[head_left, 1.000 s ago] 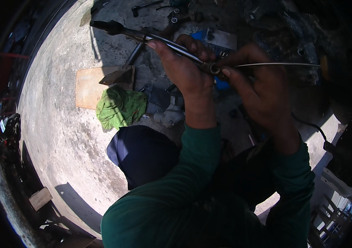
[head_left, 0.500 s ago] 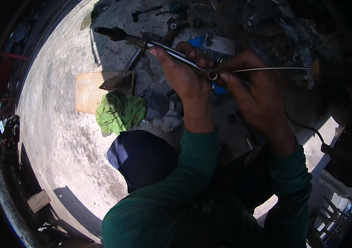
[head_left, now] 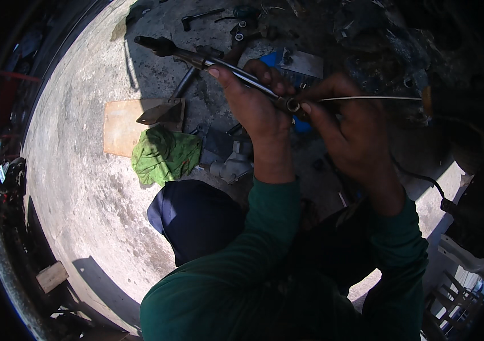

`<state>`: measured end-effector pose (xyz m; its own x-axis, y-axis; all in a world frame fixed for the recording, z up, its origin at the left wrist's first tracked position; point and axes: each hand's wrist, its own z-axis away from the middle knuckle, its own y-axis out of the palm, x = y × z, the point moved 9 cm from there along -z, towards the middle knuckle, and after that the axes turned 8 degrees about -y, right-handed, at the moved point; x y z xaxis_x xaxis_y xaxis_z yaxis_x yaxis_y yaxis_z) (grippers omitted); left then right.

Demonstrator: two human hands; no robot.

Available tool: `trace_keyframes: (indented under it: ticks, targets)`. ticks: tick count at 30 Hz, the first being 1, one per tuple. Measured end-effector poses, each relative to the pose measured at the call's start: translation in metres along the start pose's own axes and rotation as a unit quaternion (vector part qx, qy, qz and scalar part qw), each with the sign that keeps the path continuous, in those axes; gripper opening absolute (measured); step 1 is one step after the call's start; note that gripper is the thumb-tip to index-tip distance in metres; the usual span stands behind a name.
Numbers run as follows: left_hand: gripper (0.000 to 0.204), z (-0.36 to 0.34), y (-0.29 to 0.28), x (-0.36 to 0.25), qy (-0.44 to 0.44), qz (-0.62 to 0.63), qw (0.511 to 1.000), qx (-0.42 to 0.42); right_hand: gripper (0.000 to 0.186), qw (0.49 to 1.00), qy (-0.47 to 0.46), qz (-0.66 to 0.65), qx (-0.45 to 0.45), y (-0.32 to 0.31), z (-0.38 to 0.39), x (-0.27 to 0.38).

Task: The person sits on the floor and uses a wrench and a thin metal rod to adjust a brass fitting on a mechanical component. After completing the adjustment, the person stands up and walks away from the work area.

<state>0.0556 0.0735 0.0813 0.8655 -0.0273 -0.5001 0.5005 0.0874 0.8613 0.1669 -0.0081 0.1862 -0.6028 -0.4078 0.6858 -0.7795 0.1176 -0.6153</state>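
My left hand [head_left: 259, 113] is wrapped around a metal shaft [head_left: 243, 75] with a polished middle and a dark, thicker far end. It points up and to the left. At its near end, a small ring [head_left: 293, 105] shows a round opening. My right hand [head_left: 352, 131] is closed beside this ring, thumb and forefinger pinching the thin tip of a long-shanked tool. Its bright thin shank [head_left: 378, 98] runs right to a brownish-orange end [head_left: 426, 102]. The exact contact between tip and ring is hidden by my fingers.
Below my left hand lie a green cloth [head_left: 165, 154], a flat tan board [head_left: 122, 128] and a grey metal casting [head_left: 233, 165]. A blue tray [head_left: 270, 58] and loose tools lie beyond. A dark cable [head_left: 424, 175] curves at right. My dark knee [head_left: 193, 219] is raised.
The shaft and my left hand have shifted very slightly right. The brownish end of the thin tool has moved a little left and downward. Both grips look the same.
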Motion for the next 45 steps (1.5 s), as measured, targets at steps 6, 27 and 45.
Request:
trace_keyframes:
  ticks: [6,27,45]
  targets:
    - [0.072,-0.001,0.0,-0.001,0.003,-0.006,1.0,0.006,0.007,1.0,0.003,-0.013,-0.009,0.001,0.0,-0.001]
    - [0.074,0.0,-0.001,-0.005,0.005,-0.016,1.0,0.0,0.008,1.0,-0.018,-0.007,-0.022,0.002,0.001,0.003]
    - [0.07,0.0,0.001,-0.006,0.002,0.005,1.0,0.02,0.011,0.999,-0.03,0.007,0.015,-0.001,0.001,0.008]
